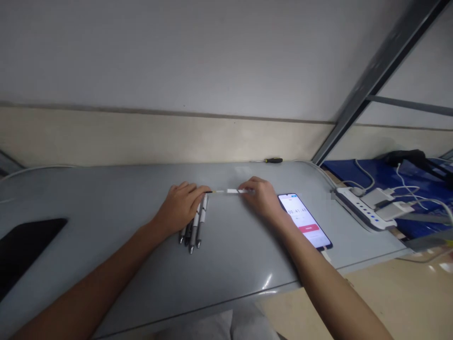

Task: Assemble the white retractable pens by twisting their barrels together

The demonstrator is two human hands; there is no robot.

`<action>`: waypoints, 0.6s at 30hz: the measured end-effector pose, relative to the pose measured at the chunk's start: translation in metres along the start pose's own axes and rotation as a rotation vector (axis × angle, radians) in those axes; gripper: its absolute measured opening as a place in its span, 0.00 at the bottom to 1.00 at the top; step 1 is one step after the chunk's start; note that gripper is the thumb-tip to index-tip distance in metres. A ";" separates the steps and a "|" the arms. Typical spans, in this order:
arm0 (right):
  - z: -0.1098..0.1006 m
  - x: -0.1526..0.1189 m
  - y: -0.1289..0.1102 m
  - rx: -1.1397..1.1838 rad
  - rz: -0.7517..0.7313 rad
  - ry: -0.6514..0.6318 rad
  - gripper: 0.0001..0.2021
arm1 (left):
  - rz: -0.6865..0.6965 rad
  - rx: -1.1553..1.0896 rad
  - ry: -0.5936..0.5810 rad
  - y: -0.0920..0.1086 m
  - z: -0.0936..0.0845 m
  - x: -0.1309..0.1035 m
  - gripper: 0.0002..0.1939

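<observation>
My left hand (184, 205) is closed in a pinch on the dark end of a thin pen refill (220, 191), which points to the right. My right hand (261, 196) grips a white pen barrel (232, 191), its open end facing the refill. The two pieces lie nearly in one line just above the desk; whether they touch is too small to tell. Below and partly under my left hand lie several grey and white pens (193, 231) in a bunch, their tips toward me. My left hand hides their far ends in part.
A lit phone (306, 222) showing a timer lies right of my right forearm. Farther right is a white power strip (364, 210) with plugged chargers and cables. A screwdriver (272, 160) lies by the wall. A black flat object (31, 243) is at the left.
</observation>
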State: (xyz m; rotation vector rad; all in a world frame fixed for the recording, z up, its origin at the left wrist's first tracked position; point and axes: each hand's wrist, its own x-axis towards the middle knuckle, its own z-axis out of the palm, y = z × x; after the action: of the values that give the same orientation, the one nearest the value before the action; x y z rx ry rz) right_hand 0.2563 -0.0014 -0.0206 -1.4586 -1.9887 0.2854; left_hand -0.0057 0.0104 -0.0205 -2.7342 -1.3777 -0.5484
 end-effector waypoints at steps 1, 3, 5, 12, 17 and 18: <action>-0.001 0.000 0.000 -0.023 0.013 -0.006 0.12 | -0.007 0.000 0.001 0.000 0.000 0.000 0.18; -0.003 0.000 0.001 -0.052 0.007 -0.034 0.12 | -0.016 -0.001 0.001 0.000 0.000 0.000 0.18; -0.004 -0.001 0.002 -0.058 -0.030 -0.070 0.12 | -0.021 0.002 -0.006 0.001 0.000 0.000 0.18; 0.003 -0.002 0.000 -0.014 -0.161 -0.061 0.11 | 0.000 -0.024 0.007 0.007 0.002 -0.001 0.16; 0.015 -0.003 -0.006 0.043 -0.297 -0.043 0.10 | -0.010 -0.106 -0.005 0.016 0.003 -0.002 0.14; 0.017 -0.002 -0.007 0.057 -0.305 -0.029 0.09 | -0.007 -0.113 -0.004 0.017 0.003 -0.002 0.14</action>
State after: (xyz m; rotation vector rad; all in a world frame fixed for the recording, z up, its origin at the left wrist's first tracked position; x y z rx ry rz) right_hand 0.2414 -0.0028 -0.0307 -1.1011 -2.1719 0.2291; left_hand 0.0078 -0.0010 -0.0216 -2.8208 -1.3994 -0.6404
